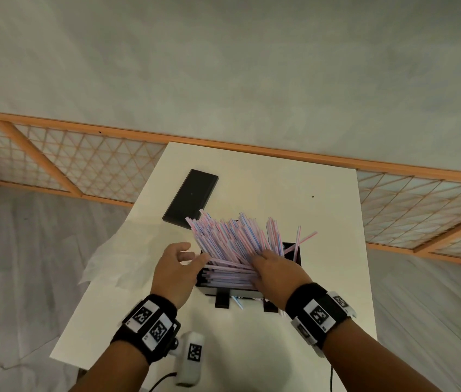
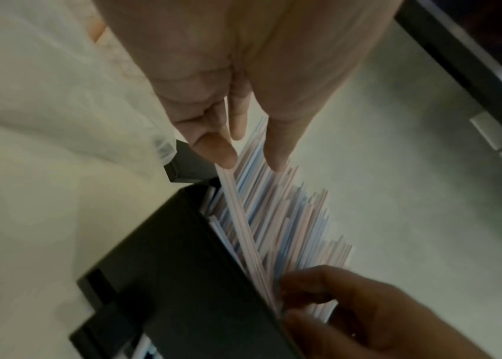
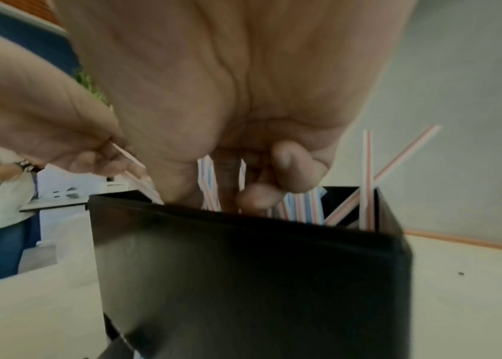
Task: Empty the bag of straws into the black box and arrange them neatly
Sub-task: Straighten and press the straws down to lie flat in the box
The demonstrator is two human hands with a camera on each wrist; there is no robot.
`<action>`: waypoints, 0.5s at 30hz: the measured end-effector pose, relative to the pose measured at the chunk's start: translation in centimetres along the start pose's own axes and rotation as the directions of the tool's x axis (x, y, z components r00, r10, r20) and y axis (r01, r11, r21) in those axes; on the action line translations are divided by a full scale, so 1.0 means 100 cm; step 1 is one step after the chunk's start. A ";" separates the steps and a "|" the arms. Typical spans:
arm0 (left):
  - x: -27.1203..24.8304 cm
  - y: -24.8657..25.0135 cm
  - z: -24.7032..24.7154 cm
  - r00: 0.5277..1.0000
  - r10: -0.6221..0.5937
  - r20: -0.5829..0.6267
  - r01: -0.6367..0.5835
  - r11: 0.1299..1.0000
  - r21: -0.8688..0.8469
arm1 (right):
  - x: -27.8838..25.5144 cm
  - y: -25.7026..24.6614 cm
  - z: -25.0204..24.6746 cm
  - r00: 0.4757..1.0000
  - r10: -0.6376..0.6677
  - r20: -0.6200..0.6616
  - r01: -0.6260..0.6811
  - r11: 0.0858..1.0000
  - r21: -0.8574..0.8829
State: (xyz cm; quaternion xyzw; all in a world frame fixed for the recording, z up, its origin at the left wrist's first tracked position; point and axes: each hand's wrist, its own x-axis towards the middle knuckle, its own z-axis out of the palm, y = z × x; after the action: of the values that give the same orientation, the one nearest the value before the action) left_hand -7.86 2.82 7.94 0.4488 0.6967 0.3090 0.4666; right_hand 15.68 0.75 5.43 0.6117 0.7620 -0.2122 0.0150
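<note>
Fingers of left grip (image 1: pixel 177 267) pinching a single straw (image 2: pixel 239 218), apparently between thumb and forefinger; right grip (image 1: pixel 277 270) clenched round the lower part of the straws (image 1: pixel 232 239), fanned leftward out of the black box (image 3: pixel 243 279) on the white worktop (image 1: pixel 294 193); flat black piece (image 1: pixel 191 198) just behind the box.

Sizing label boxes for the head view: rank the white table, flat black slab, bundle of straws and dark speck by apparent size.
1. white table
2. bundle of straws
3. flat black slab, though it lies farther away
4. dark speck
</note>
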 end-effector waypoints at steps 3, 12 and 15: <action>0.004 -0.008 -0.001 0.998 0.052 0.021 -0.054 0.990 0.133 | -0.006 0.001 0.001 0.999 0.010 -0.045 -0.005 0.996 0.094; 0.021 -0.009 0.009 0.999 0.029 -0.017 -0.025 0.978 0.209 | -0.016 0.012 -0.008 0.718 0.573 -0.394 -0.295 0.764 0.574; 0.034 -0.007 0.013 0.998 0.040 0.054 -0.051 0.973 0.226 | -0.012 0.022 -0.010 0.652 0.684 -0.326 -0.386 0.670 0.633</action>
State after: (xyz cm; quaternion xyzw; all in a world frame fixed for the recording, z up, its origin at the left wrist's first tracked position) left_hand -7.46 5.66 5.56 0.5224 0.7054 0.2268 0.4221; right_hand 18.30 0.32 5.98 0.8301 0.4223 -0.2096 -0.2979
